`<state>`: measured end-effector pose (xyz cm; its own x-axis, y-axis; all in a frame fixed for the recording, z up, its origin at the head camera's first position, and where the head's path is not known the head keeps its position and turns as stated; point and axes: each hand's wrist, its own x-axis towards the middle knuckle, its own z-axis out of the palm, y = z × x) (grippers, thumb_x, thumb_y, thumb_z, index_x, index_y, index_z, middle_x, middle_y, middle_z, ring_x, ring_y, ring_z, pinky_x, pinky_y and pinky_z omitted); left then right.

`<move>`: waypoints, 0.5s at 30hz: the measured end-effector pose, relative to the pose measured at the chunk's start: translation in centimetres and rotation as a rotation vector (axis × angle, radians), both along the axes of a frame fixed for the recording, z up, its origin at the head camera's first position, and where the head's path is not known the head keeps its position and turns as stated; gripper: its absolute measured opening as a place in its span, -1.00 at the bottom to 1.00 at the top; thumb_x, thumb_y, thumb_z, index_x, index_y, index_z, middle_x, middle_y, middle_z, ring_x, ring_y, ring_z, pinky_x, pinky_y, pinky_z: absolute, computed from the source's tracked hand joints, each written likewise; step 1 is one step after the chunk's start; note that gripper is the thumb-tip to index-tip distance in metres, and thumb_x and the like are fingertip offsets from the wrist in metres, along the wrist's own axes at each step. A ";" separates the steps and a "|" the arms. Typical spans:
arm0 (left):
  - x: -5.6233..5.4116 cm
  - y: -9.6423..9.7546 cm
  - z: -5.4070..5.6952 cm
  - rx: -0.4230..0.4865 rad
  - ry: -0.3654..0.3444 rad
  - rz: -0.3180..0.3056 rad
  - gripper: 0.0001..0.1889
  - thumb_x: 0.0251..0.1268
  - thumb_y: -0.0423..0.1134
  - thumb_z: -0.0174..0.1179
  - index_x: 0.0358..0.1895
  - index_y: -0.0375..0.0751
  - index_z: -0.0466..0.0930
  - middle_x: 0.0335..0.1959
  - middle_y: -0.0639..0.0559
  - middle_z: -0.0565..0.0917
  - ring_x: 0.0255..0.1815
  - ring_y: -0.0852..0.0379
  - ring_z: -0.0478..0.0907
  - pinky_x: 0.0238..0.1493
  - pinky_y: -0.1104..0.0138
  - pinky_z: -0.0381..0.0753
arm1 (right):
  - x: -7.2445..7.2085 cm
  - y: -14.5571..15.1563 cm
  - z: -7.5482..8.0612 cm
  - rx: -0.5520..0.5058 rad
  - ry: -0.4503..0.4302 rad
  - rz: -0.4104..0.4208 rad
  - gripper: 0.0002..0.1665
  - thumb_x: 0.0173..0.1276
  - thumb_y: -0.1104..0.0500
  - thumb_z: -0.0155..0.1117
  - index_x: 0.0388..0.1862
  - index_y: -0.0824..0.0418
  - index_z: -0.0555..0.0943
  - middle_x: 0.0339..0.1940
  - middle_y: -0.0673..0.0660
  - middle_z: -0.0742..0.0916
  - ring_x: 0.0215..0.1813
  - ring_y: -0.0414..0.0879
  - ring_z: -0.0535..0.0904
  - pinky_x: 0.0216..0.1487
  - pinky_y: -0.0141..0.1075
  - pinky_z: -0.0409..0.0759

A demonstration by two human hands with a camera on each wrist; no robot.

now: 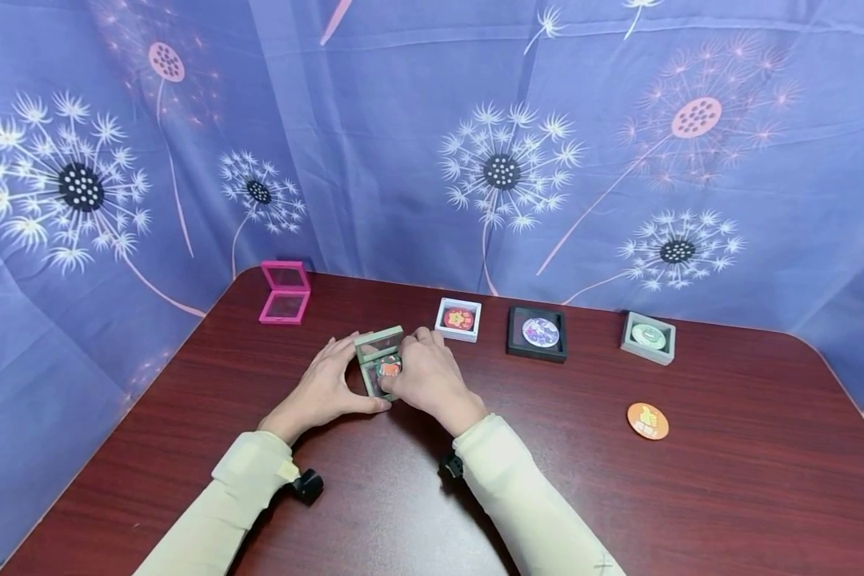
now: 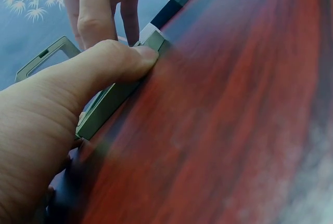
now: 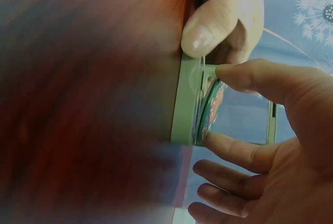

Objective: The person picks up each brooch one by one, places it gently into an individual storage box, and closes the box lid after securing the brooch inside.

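Observation:
A pale green hinged display case (image 1: 380,346) stands open on the table, its clear-windowed lid tilted up at the back. My left hand (image 1: 324,388) grips its left side, and the thumb presses on the case's near edge in the left wrist view. Between the thumb and index finger of my right hand (image 1: 432,376) is a round badge (image 3: 212,107), green-rimmed with an orange picture. The badge lies slightly tilted against the film of the case's base. My right hand's other fingers stay apart from the case in the right wrist view.
An open pink case (image 1: 306,308) stands at the back left. Along the back are a white case (image 1: 461,335) with a red badge, a black case (image 1: 536,352) with a purple-white badge and a grey case (image 1: 644,354) with a green badge. An orange badge (image 1: 648,421) lies right.

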<state>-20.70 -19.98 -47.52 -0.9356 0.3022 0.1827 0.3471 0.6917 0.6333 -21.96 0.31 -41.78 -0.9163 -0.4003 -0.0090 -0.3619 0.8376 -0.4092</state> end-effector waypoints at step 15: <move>0.0 -0.1 0.1 -0.020 0.003 -0.002 0.05 -0.12 0.16 0.68 0.50 -0.20 0.47 0.52 -0.18 0.48 0.66 -0.20 0.17 0.66 -0.12 -0.07 | 0.4 -1.0 -0.3 0.071 0.070 -0.007 -0.35 0.22 -0.11 0.64 0.04 0.37 0.70 0.10 0.26 0.64 0.10 0.15 0.47 0.12 -0.04 0.59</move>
<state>-20.69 -20.06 -47.42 -0.9345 0.3077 0.1792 0.3502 0.7032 0.6188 -21.53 -0.72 -42.08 -0.9187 -0.3941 0.0271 -0.3811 0.8663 -0.3230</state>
